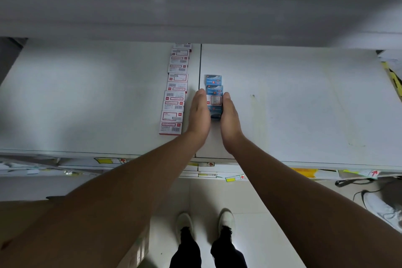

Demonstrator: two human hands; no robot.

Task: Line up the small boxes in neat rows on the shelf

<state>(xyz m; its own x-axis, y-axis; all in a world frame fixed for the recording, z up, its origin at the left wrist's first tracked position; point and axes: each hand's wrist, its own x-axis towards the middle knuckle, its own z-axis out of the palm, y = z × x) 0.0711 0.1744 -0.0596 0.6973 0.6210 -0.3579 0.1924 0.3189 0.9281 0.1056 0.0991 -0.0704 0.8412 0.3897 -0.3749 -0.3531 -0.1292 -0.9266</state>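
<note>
Blue boxes (214, 95) sit in a short row between my flat palms: left hand (199, 113) and right hand (228, 119) press the sides, fingers straight and together. Their print looks too blurred to read. Left of the seam in the white shelf (304, 104), white red-bordered boxes (175, 98) with barcodes form a long row.

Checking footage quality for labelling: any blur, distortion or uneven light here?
Head view: wide-angle bending curves the shelf edges; light falls unevenly, with a dim patch at left; print on the white boxes and blue boxes is too soft to read; forearms look stretched.
</note>
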